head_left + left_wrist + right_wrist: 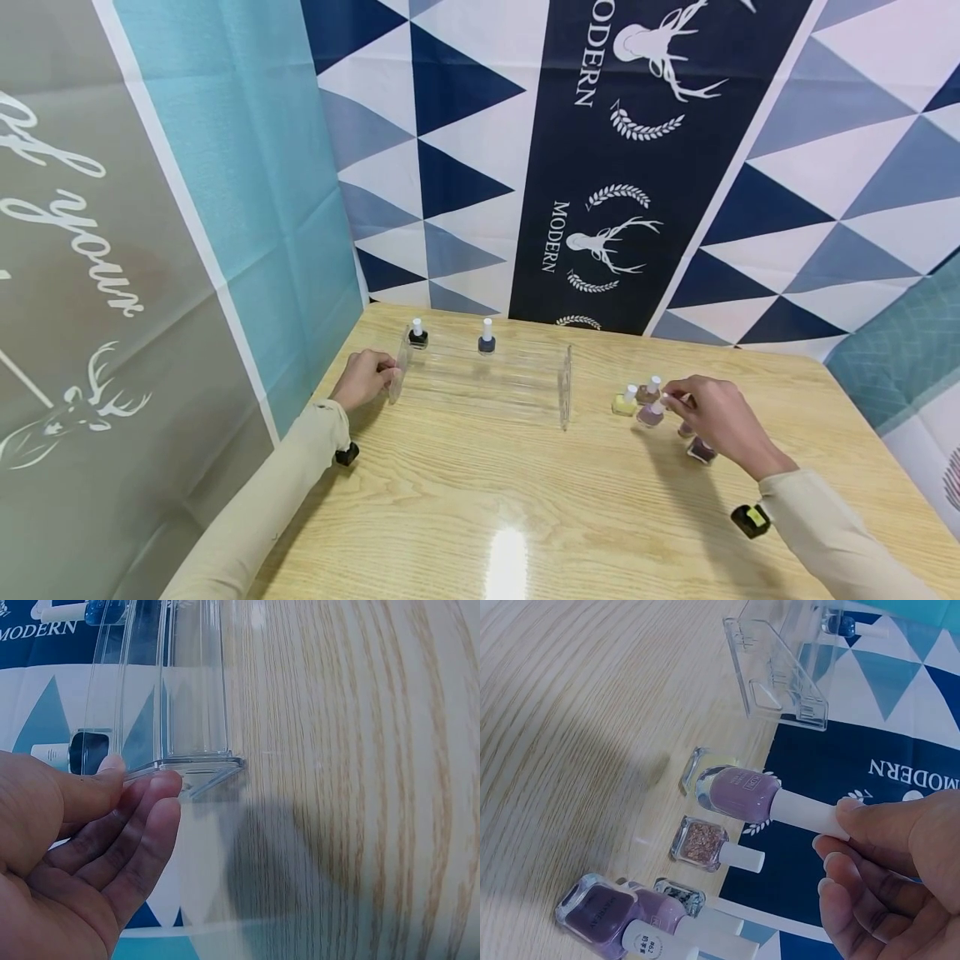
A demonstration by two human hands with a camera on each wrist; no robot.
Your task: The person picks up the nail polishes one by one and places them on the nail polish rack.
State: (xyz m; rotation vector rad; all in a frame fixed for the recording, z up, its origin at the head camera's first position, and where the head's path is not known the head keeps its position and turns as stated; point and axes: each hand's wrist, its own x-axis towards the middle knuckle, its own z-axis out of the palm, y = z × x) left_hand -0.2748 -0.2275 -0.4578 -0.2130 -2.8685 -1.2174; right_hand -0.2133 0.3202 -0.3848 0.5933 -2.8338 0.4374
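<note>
My left hand [363, 379] pinches the left end panel of a clear acrylic rack [196, 761] between thumb and fingers. On the rack's back tier stand a black nail polish bottle [417, 337] and a dark blue nail polish bottle [487, 342], both white-capped. Off to the rack's right, my right hand [716, 417] grips the white cap of a mauve nail polish bottle [742, 795] with thumb and fingertips. Whether its base touches the table cannot be told. Close by stand a yellow bottle [623, 406], a brown glitter bottle [699, 844] and a dark purple bottle [701, 451].
Another lilac bottle [656, 907] and a dark glitter bottle [682, 895] sit beside the dark purple one. Everything rests on a wooden table [450, 500]. Patterned cloth [465, 167] hangs behind the table, and more cloth [247, 167] covers the left side.
</note>
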